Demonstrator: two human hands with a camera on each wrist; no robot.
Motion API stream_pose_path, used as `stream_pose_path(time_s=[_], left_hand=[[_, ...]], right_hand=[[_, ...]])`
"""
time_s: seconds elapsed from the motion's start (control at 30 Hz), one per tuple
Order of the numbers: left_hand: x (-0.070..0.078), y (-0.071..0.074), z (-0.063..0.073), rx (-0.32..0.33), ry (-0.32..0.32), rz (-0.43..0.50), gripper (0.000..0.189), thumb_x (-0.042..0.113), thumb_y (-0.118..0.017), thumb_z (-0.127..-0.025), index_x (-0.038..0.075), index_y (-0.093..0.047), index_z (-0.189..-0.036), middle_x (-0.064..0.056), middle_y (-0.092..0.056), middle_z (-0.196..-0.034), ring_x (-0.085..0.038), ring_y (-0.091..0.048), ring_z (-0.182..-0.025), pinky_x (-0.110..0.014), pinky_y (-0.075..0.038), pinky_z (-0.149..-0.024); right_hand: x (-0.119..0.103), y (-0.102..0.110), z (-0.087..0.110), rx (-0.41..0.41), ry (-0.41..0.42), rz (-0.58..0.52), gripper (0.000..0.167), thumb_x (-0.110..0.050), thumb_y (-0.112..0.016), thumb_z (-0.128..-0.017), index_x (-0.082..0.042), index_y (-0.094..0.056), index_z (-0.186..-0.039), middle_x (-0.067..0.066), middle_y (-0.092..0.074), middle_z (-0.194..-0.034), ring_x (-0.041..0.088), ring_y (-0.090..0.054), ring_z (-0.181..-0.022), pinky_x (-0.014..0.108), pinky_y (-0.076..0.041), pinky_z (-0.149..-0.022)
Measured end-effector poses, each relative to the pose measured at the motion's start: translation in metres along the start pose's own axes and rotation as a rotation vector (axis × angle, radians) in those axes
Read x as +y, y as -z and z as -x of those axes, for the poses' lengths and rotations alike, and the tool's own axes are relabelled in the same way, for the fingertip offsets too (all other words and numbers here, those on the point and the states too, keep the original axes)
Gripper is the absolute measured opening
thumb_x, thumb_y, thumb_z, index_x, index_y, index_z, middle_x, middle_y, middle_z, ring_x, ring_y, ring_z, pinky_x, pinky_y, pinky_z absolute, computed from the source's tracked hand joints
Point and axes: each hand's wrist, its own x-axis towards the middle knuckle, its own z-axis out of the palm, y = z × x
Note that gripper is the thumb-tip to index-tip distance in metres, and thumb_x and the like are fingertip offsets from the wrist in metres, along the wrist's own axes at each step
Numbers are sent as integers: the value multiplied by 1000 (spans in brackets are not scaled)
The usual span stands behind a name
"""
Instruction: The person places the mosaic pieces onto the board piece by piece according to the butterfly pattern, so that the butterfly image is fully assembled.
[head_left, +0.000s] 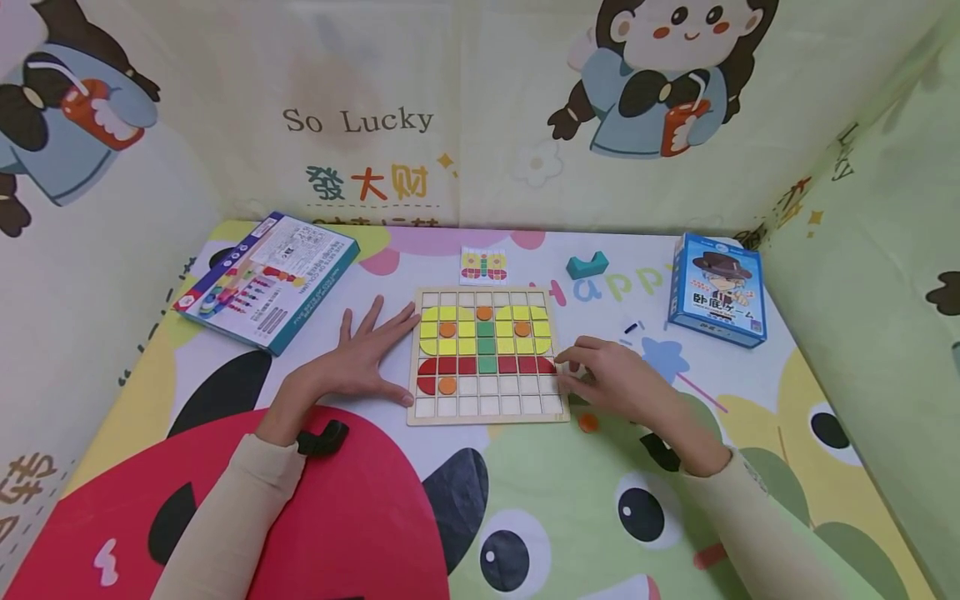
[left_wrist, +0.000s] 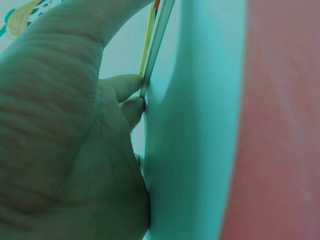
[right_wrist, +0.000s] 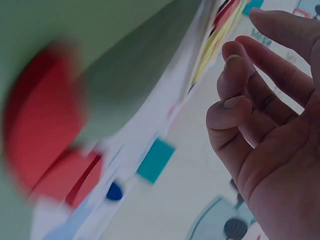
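Note:
A wooden grid board (head_left: 487,408) lies on the table, holding yellow, red, green and orange tiles in a butterfly-like pattern. My left hand (head_left: 367,354) is spread beside its left side, thumb and a fingertip right at the edge. In the left wrist view, the fingertips (left_wrist: 132,85) meet the board's side. My right hand (head_left: 611,375) is at the right edge, fingertips by the end red tile (head_left: 545,365). Its fingers (right_wrist: 232,112) are loosely bent in the right wrist view, and nothing shows between thumb and fingers. Blurred red pieces (right_wrist: 47,115) appear near that wrist.
Behind the board lies a small butterfly pattern card (head_left: 483,265). A teal block (head_left: 587,266) and a small dark blue piece (head_left: 632,327) are farther right. An orange disc (head_left: 588,423) lies below the right hand. Boxes stand left (head_left: 273,279) and right (head_left: 717,292).

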Motion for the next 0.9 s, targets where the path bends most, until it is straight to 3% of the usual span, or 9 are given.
stream_pose_path(time_s=[0.3,0.47,0.7,0.9], left_hand=[[-1,-1,-1,1,1,4,131,59,-91,-70,30,-15,-172,-3,-6,-182,-40,17,-166,-78,19,-122],[0,0,0,0,0,7,131,58,-92,-70,29,-15,-172,-3,-6,-182,-40,17,-166,-78,19,-122],[2,1,1,-1,2,7,131,58,-92,-70,30,-15,-172,-2,-5,-182,-39,17,-166,-78,19,-123],[3,2,1,-2,5,6,131,58,-92,-70,29,-14,-172,-2,-5,-182,-39,17,-166,-78,19,-123]], right_hand=[[49,23,32,-12,-107,4,24,-20,-79,-95,-9,-78,-117,0,-72,-94,11,-58,-77,24,-53,-65],[69,27,49,9,-120,-3,21,-18,-81,-94,-9,-80,-113,-2,-71,-90,10,-58,-78,24,-52,-64],[81,25,63,2,-153,-19,23,-23,-84,-92,-12,-81,-111,-5,-69,-88,9,-54,-75,22,-49,-63],[86,19,63,5,-143,-34,24,-20,-85,-91,-11,-80,-113,-3,-72,-93,11,-60,-83,23,-54,-69]])
